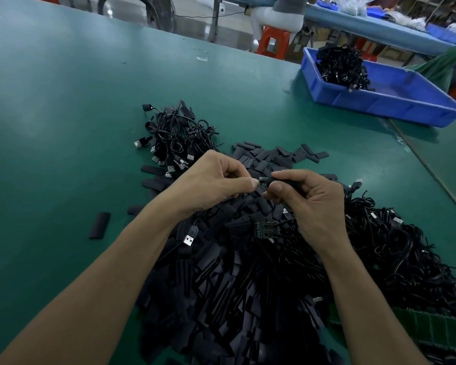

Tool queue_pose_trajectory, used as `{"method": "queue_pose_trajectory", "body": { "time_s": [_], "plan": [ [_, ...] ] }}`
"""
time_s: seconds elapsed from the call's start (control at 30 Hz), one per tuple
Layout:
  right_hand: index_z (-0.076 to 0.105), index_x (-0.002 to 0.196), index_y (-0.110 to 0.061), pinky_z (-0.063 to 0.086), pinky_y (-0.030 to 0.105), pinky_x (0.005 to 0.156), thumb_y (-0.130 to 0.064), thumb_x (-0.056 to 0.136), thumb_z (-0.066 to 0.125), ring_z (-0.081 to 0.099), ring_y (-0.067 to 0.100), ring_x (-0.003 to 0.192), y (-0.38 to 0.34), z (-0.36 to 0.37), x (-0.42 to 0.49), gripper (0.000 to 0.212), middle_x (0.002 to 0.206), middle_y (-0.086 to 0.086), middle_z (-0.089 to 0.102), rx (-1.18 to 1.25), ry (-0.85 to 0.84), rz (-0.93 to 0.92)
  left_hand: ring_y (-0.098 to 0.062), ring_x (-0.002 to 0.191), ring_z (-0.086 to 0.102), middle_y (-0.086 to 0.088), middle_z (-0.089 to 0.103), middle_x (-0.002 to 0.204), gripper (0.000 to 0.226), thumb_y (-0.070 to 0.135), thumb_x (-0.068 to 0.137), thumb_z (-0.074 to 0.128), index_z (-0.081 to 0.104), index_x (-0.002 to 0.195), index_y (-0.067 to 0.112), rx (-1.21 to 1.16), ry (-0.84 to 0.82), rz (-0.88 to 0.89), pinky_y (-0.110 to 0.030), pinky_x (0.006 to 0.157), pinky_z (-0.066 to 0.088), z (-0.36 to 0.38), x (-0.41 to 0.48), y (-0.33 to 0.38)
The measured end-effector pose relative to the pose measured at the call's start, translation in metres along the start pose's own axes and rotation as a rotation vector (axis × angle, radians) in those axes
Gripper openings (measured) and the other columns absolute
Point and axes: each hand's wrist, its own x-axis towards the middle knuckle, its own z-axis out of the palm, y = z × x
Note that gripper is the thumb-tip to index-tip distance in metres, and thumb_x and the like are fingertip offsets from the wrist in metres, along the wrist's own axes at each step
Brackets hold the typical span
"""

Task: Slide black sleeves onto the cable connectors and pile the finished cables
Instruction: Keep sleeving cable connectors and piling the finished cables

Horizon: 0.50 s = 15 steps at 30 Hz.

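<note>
- The left hand (pixel 216 180) was curled, its thumb and fingertips pinching one end of a small connector board (pixel 263 179) above the middle of the green table (pixel 63 101).
- The right hand (pixel 311 198) was curled round a black sleeve (pixel 287 181), thumb on top and forefinger beneath, with the sleeve's open end pointing to 9 o'clock at the board.
- The sleeve's mouth met the connector board, which showed in the short gap between the two thumbs. How far the board had gone in could not be told.
- A thin black cable ran down from the left hand to a USB plug (pixel 188 239), which lay at 7 o'clock from the hands.
- A broad heap of loose sleeves (pixel 234 285) lay under the hands, spreading toward 6 o'clock and up to 12 o'clock.
- One stray sleeve (pixel 99 225) lay apart on the table at 8 o'clock.
- A bare circuit board (pixel 266 229) lay on the heap just below the right hand, at 6 o'clock.
- A tangled pile of cables (pixel 177 135) with silver USB ends sat at 11 o'clock, near the left hand.
- A larger mass of black cables (pixel 392 246) lay at 4 o'clock, touching the sleeve heap.
- A green panel (pixel 419 325) lay at 5 o'clock, partly under that mass.
- A blue bin (pixel 406 101) stood at 2 o'clock, well apart, with a mound of bundled cables (pixel 340 64) in its far corner.
- An orange stool (pixel 273 40) stood past the table's far edge at 12 o'clock.
</note>
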Motion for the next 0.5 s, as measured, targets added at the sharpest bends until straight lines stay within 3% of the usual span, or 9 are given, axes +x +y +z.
{"method": "queue_pose_trajectory", "body": {
  "time_s": [0.3,0.43,0.5],
  "plan": [
    [0.072,0.093,-0.014,0.056,0.017,0.068,-0.002,0.088,0.071,0.074,0.014,0.07,0.0035,0.0031,-0.0011,0.013,0.081,-0.001,0.076,-0.064,0.042,-0.021,-0.008,0.049,0.043,0.007,0.06,0.054,0.025,0.031,0.088,0.075,0.074,0.074,0.01,-0.033,0.027,-0.044,-0.015,0.046,0.033,0.0051,0.0026,-0.006],
    [0.073,0.093,-0.017,0.057,0.018,0.07,-0.001,0.084,0.073,0.075,0.014,0.072,0.0025,0.0036,-0.0019,0.018,0.081,-0.004,0.076,-0.049,0.031,-0.001,-0.019,0.061,0.049,0.002,0.066,0.058,0.024,0.032,0.086,0.077,0.074,0.074,0.012,-0.044,0.023,-0.06,-0.033,0.06,0.037,0.0047,0.0021,-0.006],
    [0.073,0.094,-0.019,0.057,0.018,0.072,-0.007,0.081,0.075,0.075,0.015,0.074,0.002,0.0046,-0.0021,0.018,0.081,-0.005,0.076,-0.038,0.017,0.013,-0.02,0.062,0.051,0.0,0.069,0.06,0.022,0.031,0.086,0.077,0.074,0.073,0.013,-0.054,0.021,-0.061,-0.034,0.062,0.038,0.0045,0.0018,-0.0057]
  ]
}}
